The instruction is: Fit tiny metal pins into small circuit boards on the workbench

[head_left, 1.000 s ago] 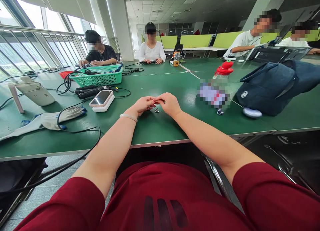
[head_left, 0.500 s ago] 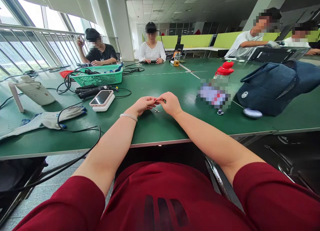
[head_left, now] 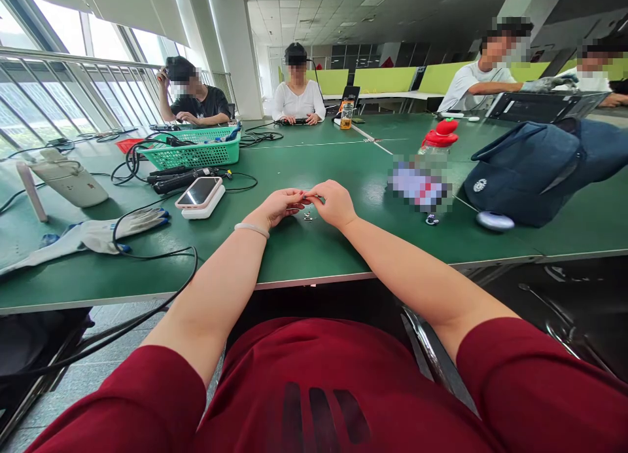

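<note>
Above the green table (head_left: 314, 256), my left hand (head_left: 284, 205) and my right hand (head_left: 334, 203) meet at the fingertips. Both hands are pinched closed around something too small to make out, partly hidden by the fingers. Small shiny metal pieces (head_left: 308, 216) lie on the table just below the fingertips, between the two hands. A light bangle (head_left: 252, 230) circles my left wrist.
To the left are a phone on a white case (head_left: 201, 196), a glove (head_left: 115, 231), cables and a green basket (head_left: 196, 148). A blurred pouch (head_left: 420, 184) and a dark blue bag (head_left: 530, 168) lie right. Several people sit across the table.
My hands stay nearly in place, with a slight shift of the fingers. At the far left a person's raised hand has moved to the cap; at the right a person's gloved hand has reached further right.
</note>
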`<state>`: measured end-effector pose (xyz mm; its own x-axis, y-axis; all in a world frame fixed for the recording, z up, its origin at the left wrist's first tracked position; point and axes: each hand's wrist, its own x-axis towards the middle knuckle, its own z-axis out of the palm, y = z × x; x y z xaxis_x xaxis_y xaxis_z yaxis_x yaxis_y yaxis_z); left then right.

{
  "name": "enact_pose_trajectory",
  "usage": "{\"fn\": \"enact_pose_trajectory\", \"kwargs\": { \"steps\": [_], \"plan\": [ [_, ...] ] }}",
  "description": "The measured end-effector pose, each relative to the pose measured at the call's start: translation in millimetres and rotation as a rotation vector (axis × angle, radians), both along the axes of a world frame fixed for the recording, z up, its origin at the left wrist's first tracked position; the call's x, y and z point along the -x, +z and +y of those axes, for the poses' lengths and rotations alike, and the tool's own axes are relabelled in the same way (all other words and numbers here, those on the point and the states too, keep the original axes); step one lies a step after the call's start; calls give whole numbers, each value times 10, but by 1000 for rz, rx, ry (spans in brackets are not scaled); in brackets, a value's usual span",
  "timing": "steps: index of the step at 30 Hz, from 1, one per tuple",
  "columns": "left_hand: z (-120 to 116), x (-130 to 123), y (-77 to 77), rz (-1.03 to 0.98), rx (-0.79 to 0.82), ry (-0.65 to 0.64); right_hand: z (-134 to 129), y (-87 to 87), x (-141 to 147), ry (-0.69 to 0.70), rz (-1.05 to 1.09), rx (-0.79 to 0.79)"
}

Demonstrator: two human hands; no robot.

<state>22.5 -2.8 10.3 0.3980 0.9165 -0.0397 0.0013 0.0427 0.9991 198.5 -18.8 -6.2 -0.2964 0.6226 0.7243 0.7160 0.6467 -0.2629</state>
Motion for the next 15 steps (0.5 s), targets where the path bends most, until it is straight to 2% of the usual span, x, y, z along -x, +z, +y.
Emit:
{"fn": "enact_pose_trajectory", "kwargs": {
  "steps": [15],
  "plan": [
    [3,7,-5,-34,1,-11,26,-19,-7,29,33,-48]
  ]
}}
